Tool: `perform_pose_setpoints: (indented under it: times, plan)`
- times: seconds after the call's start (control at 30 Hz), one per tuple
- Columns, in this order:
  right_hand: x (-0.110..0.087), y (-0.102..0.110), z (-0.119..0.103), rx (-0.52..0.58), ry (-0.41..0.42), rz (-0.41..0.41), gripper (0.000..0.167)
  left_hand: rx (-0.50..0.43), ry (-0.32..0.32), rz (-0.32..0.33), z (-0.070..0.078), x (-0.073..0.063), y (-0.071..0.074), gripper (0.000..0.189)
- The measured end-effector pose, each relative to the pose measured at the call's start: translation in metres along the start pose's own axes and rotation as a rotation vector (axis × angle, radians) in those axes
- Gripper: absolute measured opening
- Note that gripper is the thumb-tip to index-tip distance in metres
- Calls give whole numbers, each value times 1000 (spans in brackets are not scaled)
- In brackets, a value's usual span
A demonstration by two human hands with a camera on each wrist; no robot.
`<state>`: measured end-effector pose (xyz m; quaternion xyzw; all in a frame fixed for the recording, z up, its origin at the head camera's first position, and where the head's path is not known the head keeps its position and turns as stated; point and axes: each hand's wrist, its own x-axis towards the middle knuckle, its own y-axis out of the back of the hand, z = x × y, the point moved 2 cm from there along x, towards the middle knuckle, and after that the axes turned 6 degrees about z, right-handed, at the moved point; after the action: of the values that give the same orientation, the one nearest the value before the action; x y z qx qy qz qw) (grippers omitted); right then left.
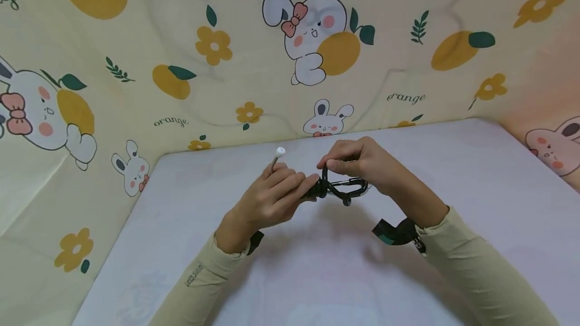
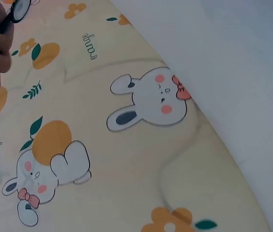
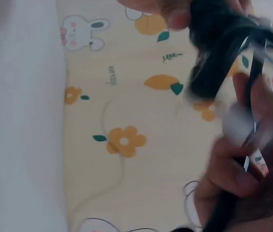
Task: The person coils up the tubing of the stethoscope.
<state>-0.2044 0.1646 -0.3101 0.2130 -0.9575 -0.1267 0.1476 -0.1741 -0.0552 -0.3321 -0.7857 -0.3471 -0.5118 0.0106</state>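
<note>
My left hand [image 1: 272, 197] grips a coiled stethoscope, its fingers curled round the bundled black tubing [image 1: 319, 188]. A thin metal tube with a white ear tip [image 1: 280, 152] sticks up past those fingers. Bright metal and a black loop [image 1: 346, 196] reach out to the right of the bundle. My right hand [image 1: 362, 162] pinches a strand of the tubing between thumb and fingertips, just above the bundle. In the right wrist view, a blurred white piece [image 3: 238, 121] shows beside the right fingers. At the left wrist view's corner is a round pale disc [image 2: 20, 9] with a dark rim.
Both hands are over a white table [image 1: 181, 245]. Behind it hangs a cream cloth [image 1: 254, 64] printed with rabbits, oranges and flowers. A dark strap [image 1: 394, 233] hangs at the right wrist, and both sleeves [image 1: 195, 278] are pale.
</note>
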Motion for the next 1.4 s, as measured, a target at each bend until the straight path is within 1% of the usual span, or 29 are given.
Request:
perform_pose_setpoints:
  times: [0.07, 0.1, 0.17, 0.23, 0.33, 0.4, 0.47, 0.53, 0.57, 0.63, 0.67, 0.7, 0.83, 0.93, 1.03, 1.13, 1.27, 1.4]
  plan:
    - [2, -1, 5, 55, -15, -72, 16, -9, -17, 12, 1, 1, 1, 27]
    - [2, -2, 6, 71, -18, -95, 16, -12, -17, 14, 1, 2, 1, 28]
    - [3, -3, 9, 92, -32, -108, 18, -6, 8, 15, 1, 4, 1, 30]
    - [4, -6, 11, 114, -76, -78, 19, 18, 72, 5, 1, 5, 2, 36]
    - [4, -11, 13, 161, -166, -3, 16, 49, 207, -25, 0, 6, 2, 48]
    - [3, -15, 14, 176, -199, 52, 13, 52, 283, -52, -1, 6, 2, 54]
    - [2, -17, 15, 157, -219, 106, 11, 36, 340, -68, -1, 5, 1, 56]
    - [2, -18, 16, 105, -230, 143, 18, 5, 394, -70, -3, 4, 1, 54]
    - [2, -19, 16, 79, -238, 152, 25, -11, 421, -68, -3, 3, 1, 53]
    - [4, -21, 17, 34, -259, 151, 31, -34, 474, -52, -6, 2, 1, 52]
    - [5, -22, 17, 13, -254, 139, 33, -38, 496, -43, -7, 1, 2, 51]
    - [6, -23, 18, -7, -250, 125, 29, -38, 515, -32, -8, 0, 2, 51]
    - [8, -28, 18, -32, -161, 63, 28, -11, 579, 7, -14, -1, 5, 51]
    - [9, -31, 17, 3, -95, 42, 29, 26, 639, 23, -19, -2, 9, 52]
    - [10, -31, 16, 49, -69, 50, 25, 61, 706, 34, -24, -2, 14, 53]
    - [10, -31, 15, 82, -43, 47, 23, 89, 755, 54, -28, -3, 18, 53]
    - [6, -32, 12, 89, 13, -15, 22, 121, 790, 55, -31, -4, 21, 51]
    - [2, -34, 8, 89, 62, -82, 30, 147, 804, 27, -33, -6, 22, 50]
